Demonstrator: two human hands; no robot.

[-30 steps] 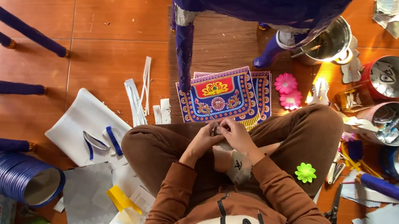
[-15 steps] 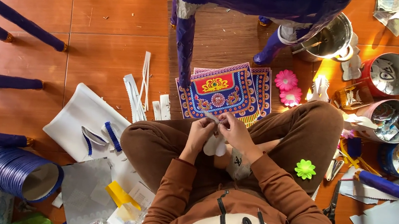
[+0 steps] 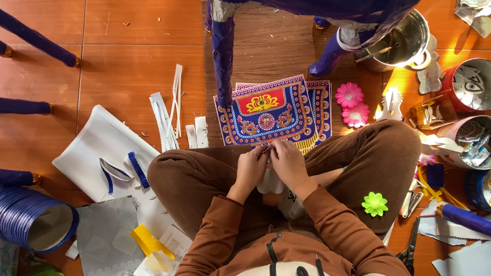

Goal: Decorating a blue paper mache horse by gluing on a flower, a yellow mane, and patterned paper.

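Posture: the person sits cross-legged on the wooden floor [image 3: 126, 50], brown trousers and brown sleeves in view, both hands raised together above the lap.
Left hand [image 3: 250, 168]: fingers curled inward, tips pinched on the upper edge of a small white piece [image 3: 269, 184].
Right hand [image 3: 288, 161]: fingers bent and closed, pinching the same white piece from the other side; the two hands touch at the fingertips.
White piece: held between both hands, hanging just below them over the crossed legs; its exact shape cannot be told.
Patterned sheets [image 3: 273, 110]: blue, red and gold ornamental prints, lying flat on the floor just ahead of the hands, stacked with edges offset.
Blue chair leg [image 3: 223, 49]: stands on the floor beside the sheets' left corner.
Pink flowers [image 3: 351, 104]: two, lying just right of the sheets.
Green flower [image 3: 375, 204]: lies next to the right knee.
White strips [image 3: 168, 117]: several cut pieces scattered left of the sheets.
White sheet [image 3: 99, 149]: lies by the left knee, with curved blue and grey cuttings on it.
Tins [image 3: 479, 84]: several round tins with paper scraps, grouped at the right, well apart from the hands.
Scissors [image 3: 410, 246]: on the floor at the right, beside white paper offcuts.
Blue roll [image 3: 9, 213]: lies on its side at the lower left.
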